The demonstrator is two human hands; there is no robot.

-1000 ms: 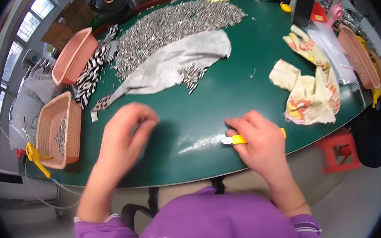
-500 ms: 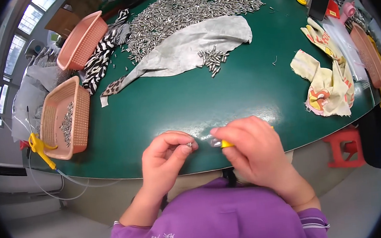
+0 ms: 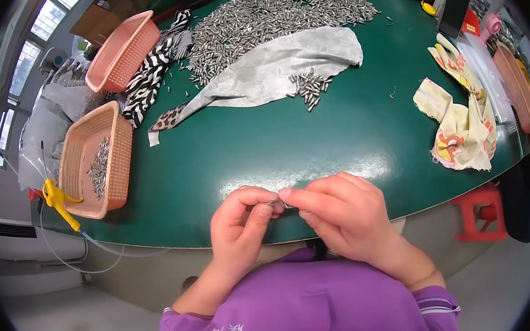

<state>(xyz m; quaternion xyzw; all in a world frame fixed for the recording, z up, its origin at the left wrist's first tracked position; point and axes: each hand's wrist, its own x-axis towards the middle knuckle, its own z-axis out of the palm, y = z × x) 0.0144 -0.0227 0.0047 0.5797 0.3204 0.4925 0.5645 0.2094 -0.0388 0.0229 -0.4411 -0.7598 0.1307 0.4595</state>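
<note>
Near the front edge of the green table, my left hand (image 3: 237, 226) pinches a small metal cylinder (image 3: 271, 203) between thumb and fingertips. My right hand (image 3: 350, 213) is closed on a small tool whose yellow part is now hidden by the fingers; only a bit of its shiny, clear-looking end (image 3: 287, 206) shows. The fingertips of both hands meet at the cylinder. Ahead of them lies a small heap of metal cylinders (image 3: 310, 89) at the edge of a grey cloth (image 3: 293, 53). A wide pile of such cylinders (image 3: 265, 20) spreads behind the cloth.
On the left stand two pink baskets, the nearer basket (image 3: 117, 159) holding some metal cylinders, with a yellow air blow gun (image 3: 58, 201) beside it. To the right lie a pale yellow printed cloth (image 3: 457, 133) and a dark phone (image 3: 453, 13). A red stool (image 3: 471, 213) stands below the table.
My right hand has moved left to meet my left hand at the cylinder. The tool's yellow part has gone out of sight. The whole view has shifted slightly.
</note>
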